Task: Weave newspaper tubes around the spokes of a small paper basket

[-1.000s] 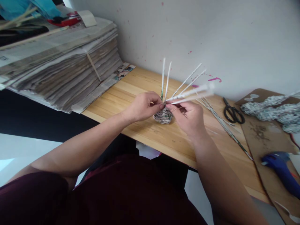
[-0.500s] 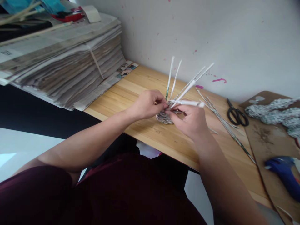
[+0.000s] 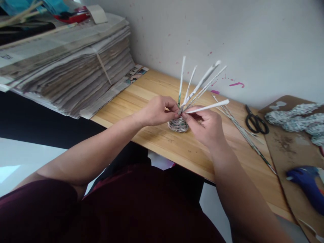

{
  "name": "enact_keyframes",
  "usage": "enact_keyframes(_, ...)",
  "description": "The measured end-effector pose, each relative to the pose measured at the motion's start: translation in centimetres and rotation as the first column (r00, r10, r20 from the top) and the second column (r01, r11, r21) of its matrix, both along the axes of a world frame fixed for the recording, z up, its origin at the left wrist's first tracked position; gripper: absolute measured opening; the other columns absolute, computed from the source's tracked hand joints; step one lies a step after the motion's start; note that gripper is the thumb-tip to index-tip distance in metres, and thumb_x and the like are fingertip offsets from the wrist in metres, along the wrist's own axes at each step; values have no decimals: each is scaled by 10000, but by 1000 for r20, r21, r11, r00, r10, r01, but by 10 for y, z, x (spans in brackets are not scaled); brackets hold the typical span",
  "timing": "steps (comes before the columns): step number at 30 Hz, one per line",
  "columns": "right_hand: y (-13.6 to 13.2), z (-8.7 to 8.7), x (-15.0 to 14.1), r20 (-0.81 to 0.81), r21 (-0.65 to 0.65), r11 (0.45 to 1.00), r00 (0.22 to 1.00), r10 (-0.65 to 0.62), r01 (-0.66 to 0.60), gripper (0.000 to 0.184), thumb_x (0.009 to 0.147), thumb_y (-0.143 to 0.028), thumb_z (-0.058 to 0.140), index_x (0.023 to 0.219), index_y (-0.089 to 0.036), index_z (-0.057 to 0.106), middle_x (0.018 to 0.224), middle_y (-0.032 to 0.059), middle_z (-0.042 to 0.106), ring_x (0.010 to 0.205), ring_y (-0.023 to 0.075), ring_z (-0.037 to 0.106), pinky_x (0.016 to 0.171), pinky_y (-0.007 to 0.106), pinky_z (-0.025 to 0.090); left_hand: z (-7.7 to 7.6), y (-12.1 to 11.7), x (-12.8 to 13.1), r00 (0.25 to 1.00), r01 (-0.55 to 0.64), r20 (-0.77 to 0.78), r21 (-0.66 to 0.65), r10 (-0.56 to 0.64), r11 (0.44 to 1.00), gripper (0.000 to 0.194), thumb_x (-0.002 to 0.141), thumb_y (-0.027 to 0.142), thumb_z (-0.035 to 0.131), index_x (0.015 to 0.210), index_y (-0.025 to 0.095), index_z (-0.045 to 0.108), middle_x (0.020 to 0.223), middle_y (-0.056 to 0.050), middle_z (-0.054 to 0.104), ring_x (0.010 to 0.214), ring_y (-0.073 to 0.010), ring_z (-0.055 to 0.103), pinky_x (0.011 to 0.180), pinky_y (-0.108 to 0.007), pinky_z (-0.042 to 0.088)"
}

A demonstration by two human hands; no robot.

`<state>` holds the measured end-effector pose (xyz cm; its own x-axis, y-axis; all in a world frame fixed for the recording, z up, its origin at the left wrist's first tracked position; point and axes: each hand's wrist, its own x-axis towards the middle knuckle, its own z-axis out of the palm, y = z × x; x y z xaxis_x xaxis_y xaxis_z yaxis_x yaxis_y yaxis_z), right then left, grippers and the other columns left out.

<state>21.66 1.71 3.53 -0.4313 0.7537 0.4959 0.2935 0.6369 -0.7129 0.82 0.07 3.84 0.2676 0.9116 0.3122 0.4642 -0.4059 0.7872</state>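
At the left, a thick stack of newspapers (image 3: 76,67), its edges ragged and greyish under a pale strap (image 3: 102,65), rises beside a white wall (image 3: 162,33) flecked with pink. The smooth, light wooden table (image 3: 157,140) stretches rightward along that wall. Over it, the left hand (image 3: 159,110) has thumb and forefinger pinched at the rim of a small woven piece (image 3: 178,126), rounded and ridged, its curved bottom toward the person; which strand they grip is too small to tell. Stiff white paper rods (image 3: 202,81) fan up from the rim, the leftmost almost upright, others leaning right toward the wall. The right hand (image 3: 207,125) pinches the base of the lowest rod (image 3: 210,106), which points right, nearly level. Farther right come slender loose rods (image 3: 249,141) lying slantwise, black-handled scissors (image 3: 250,116), then brown cardboard (image 3: 280,162) with knobbly whitish bundles (image 3: 291,118) at its far end and a blue glue gun (image 3: 305,180) nearer.
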Motion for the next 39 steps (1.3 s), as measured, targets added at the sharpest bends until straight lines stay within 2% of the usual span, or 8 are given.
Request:
enact_keyframes(5, 3, -3, 2, 59, 210, 978, 998, -14, 2, 111, 912, -204, 700, 853, -276, 761, 914, 34, 730, 900, 224, 699, 840, 397, 568, 2, -1, 3, 996, -77, -45, 9, 78, 997, 96, 801, 228, 725, 736, 158, 723, 788, -31, 735, 762, -144, 674, 666, -236, 505)
enact_keyframes(10, 2, -2, 0, 64, 262, 965, 998, 0, -17, 150, 915, -156, 680, 875, -276, 762, 917, 36, 721, 896, 218, 692, 831, 385, 560, 7, -6, 13, 982, -120, -143, 58, 127, 991, 47, 745, 130, 695, 705, 156, 692, 791, -26, 706, 739, -141, 650, 668, -249, 487)
enact_keyframes(15, 1, -6, -2, 32, 182, 983, 999, -34, 27, 99, 915, -192, 689, 855, -250, 740, 851, 25, 735, 801, 197, 678, 757, 356, 543, 5, -7, 15, 983, -131, -123, 71, 139, 989, 70, 733, 102, 672, 696, 160, 664, 768, -15, 670, 744, -138, 630, 684, -250, 495)
enact_keyframes(22, 0, -10, -7, -31, 22, 995, 995, -98, 98, 58, 888, -233, 702, 835, -233, 724, 751, -7, 735, 645, 150, 639, 638, 304, 515, -8, -9, 7, 988, -24, 151, -46, 30, 999, 60, 786, 190, 695, 754, 157, 656, 910, -50, 703, 866, -152, 677, 773, -264, 575)
enact_keyframes(25, -1, -8, -10, -69, -32, 996, 994, -88, 86, 94, 870, -238, 713, 778, -229, 695, 716, -11, 721, 640, 147, 651, 611, 286, 520, -10, -10, 8, 989, -24, 145, -26, 28, 999, 88, 792, 207, 722, 752, 158, 659, 899, -46, 701, 849, -148, 675, 776, -266, 579)
enact_keyframes(29, 0, -10, -10, -158, -162, 986, 985, -70, 44, 96, 869, -281, 734, 802, -228, 690, 732, -11, 730, 642, 146, 675, 597, 278, 535, -9, -9, 14, 989, -123, 89, 17, 121, 992, 193, 789, 242, 787, 689, 154, 648, 813, -33, 688, 768, -138, 652, 733, -263, 559)
enact_keyframes(35, 0, -8, -8, -137, -112, 992, 988, -70, 54, 102, 887, -258, 705, 793, -228, 679, 764, -10, 731, 623, 127, 631, 578, 272, 489, -8, -15, 22, 978, -207, 19, 86, 206, 975, 104, 796, 244, 814, 791, 159, 755, 835, -53, 721, 783, -166, 668, 748, -303, 542)
enact_keyframes(39, -3, 1, -2, -95, -154, 988, 995, -45, 30, 120, 934, -326, 673, 860, -231, 661, 685, -29, 690, 583, 126, 612, 546, 267, 459, -13, -18, 23, 975, -198, 119, 82, 187, 977, 110, 847, 273, 754, 794, 179, 771, 904, -60, 734, 837, -171, 693, 768, -299, 571)
